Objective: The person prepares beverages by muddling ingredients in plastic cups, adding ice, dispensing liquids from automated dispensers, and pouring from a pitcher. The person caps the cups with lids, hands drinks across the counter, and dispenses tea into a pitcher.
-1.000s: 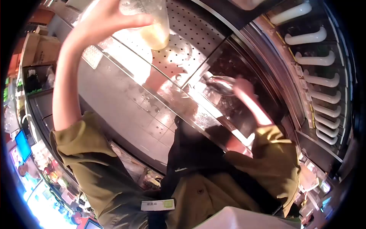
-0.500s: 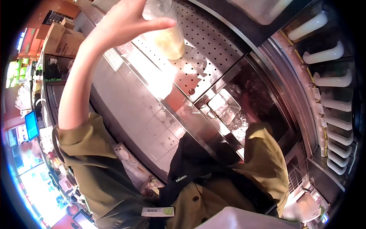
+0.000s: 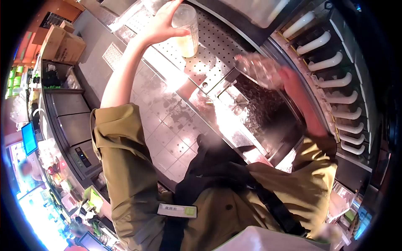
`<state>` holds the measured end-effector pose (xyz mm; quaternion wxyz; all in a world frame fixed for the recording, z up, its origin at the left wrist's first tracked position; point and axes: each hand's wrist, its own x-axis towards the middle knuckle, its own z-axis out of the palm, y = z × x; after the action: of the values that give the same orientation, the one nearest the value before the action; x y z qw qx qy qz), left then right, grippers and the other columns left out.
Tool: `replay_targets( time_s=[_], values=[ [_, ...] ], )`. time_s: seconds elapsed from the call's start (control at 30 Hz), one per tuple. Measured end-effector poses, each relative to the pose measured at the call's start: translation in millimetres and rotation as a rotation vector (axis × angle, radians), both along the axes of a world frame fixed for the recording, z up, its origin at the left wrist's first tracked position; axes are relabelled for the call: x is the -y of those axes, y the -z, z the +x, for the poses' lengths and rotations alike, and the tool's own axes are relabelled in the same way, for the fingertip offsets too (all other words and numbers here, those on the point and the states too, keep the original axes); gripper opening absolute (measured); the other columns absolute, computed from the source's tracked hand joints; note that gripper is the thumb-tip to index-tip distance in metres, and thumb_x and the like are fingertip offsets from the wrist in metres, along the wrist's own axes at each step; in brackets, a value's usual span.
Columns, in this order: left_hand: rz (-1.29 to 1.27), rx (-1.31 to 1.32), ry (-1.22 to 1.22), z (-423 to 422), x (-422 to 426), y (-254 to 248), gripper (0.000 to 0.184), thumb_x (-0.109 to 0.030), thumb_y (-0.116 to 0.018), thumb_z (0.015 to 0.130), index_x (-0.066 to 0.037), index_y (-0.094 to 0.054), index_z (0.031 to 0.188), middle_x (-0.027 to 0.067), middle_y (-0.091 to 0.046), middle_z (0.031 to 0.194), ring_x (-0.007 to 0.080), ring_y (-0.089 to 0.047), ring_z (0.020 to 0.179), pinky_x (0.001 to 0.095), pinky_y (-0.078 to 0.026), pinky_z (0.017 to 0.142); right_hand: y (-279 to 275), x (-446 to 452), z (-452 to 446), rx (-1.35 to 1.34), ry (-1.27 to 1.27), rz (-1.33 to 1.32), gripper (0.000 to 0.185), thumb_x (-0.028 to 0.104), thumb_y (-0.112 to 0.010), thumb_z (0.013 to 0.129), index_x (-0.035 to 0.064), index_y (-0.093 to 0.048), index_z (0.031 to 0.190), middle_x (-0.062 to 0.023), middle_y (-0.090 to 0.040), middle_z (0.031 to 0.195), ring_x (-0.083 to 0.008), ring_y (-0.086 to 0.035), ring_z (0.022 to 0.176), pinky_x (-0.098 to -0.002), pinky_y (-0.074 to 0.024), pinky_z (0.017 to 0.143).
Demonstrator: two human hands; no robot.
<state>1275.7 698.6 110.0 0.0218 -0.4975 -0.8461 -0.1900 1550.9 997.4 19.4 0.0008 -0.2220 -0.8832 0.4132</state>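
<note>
A tall clear cup (image 3: 191,44) with pale yellow contents stands on the perforated metal drainboard (image 3: 217,35). My left hand (image 3: 161,28) curves around its near left side, thumb across the front and fingers by the rim. On the right, my right hand (image 3: 289,79) is closed on a clear scoop (image 3: 257,69), blurred by motion, which appears to carry ice. The scoop is raised over the ice bin (image 3: 268,111), where loose ice shows. A small square metal container (image 3: 233,97) sits at the bin's left side.
A row of white curved handles (image 3: 331,83) lines the right side. Beyond the counter's left edge lies a wet tiled floor (image 3: 167,113). Cardboard boxes (image 3: 63,44) and a counter with a blue-lit screen (image 3: 29,138) stand further left.
My right hand has come up out of the ice bin with the scoop, moving toward the drainboard. My left hand stays at the cup. The view has shifted.
</note>
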Motion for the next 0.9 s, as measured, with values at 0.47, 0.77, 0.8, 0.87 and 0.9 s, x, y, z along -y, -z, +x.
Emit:
replay_targets(
  time_s=[0.47, 0.77, 0.8, 0.87, 0.9],
  values=[
    [0.316, 0.255, 0.004, -2.3, -4.5, 19.8, 0.104, -0.015, -0.072, 0.058, -0.011, -0.006, 0.138, 0.0185, -0.025, 0.134, 0.0314, -0.036, 0.117, 0.0410, -0.030, 0.099, -195.1, 98.5, -150.3, -0.092, -0.216, 0.963, 0.023, 0.016, -0.047, 0.079, -0.0002, -0.062, 0.083, -0.0204, -0.061, 0.081, -0.0330, -0.061, 0.078, -0.0389, -0.0457, 0.068],
    [0.416, 0.027, 0.134, -27.9, -9.7, 42.2, 0.108, -0.031, -0.077, 0.047, -0.006, -0.018, 0.134, 0.0217, -0.026, 0.134, 0.0397, -0.026, 0.121, 0.0446, -0.025, 0.101, 25.7, 75.7, -43.0, 0.701, -0.080, 0.713, 0.032, 0.028, -0.043, 0.083, 0.0031, -0.058, 0.099, -0.0215, -0.057, 0.101, -0.0353, -0.056, 0.095, -0.0403, -0.0451, 0.079],
    [0.400, 0.093, 0.138, -31.4, -1.5, 44.4, 0.114, -0.036, -0.078, 0.048, -0.008, -0.011, 0.136, 0.0258, -0.021, 0.135, 0.0411, -0.020, 0.124, 0.0452, -0.022, 0.102, 74.5, 74.7, -41.5, 0.715, -0.152, 0.637, 0.032, 0.027, -0.044, 0.083, 0.0026, -0.058, 0.098, -0.0219, -0.057, 0.100, -0.0352, -0.056, 0.095, -0.0400, -0.0452, 0.079],
    [0.482, 0.178, 0.177, -39.9, 15.2, 39.5, 0.114, -0.043, -0.075, 0.056, -0.011, -0.004, 0.138, 0.0330, -0.015, 0.134, 0.0425, -0.014, 0.127, 0.0451, -0.019, 0.103, 169.4, 71.1, -22.8, 0.771, -0.264, 0.503, 0.032, 0.027, -0.046, 0.081, 0.0015, -0.059, 0.096, -0.0229, -0.057, 0.097, -0.0351, -0.056, 0.094, -0.0395, -0.0453, 0.078],
    [0.516, 0.248, 0.163, -43.3, 30.6, 28.0, 0.097, -0.040, -0.067, 0.069, -0.012, -0.006, 0.138, 0.0288, -0.016, 0.136, 0.0399, -0.016, 0.127, 0.0452, -0.020, 0.103, 195.6, 72.4, -19.9, 0.795, -0.279, 0.445, 0.032, 0.027, -0.047, 0.080, 0.0010, -0.060, 0.095, -0.0233, -0.057, 0.096, -0.0350, -0.056, 0.094, -0.0393, -0.0453, 0.078]
  ],
)
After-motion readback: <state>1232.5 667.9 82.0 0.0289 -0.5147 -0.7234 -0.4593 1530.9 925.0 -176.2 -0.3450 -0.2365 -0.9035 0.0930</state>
